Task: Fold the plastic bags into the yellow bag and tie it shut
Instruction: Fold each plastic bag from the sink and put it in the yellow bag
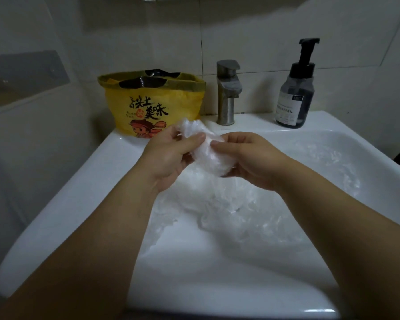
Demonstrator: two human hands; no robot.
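Observation:
A yellow bag (pixel 153 102) with black lettering and a cartoon figure stands open on the sink's back left corner, with dark plastic showing at its mouth. Just in front of it, above the basin, both hands hold one bunched clear plastic bag (pixel 206 155). My left hand (pixel 171 155) pinches its left side with thumb and fingers. My right hand (pixel 247 158) grips its right side, thumb on top. More clear plastic bags (pixel 240 209) lie crumpled in the basin beneath my hands.
The white sink (pixel 83 188) fills the lower view. A steel tap (pixel 228 93) stands at the back centre, right of the yellow bag. A dark pump bottle (pixel 296 93) is at the back right. Tiled wall rises behind.

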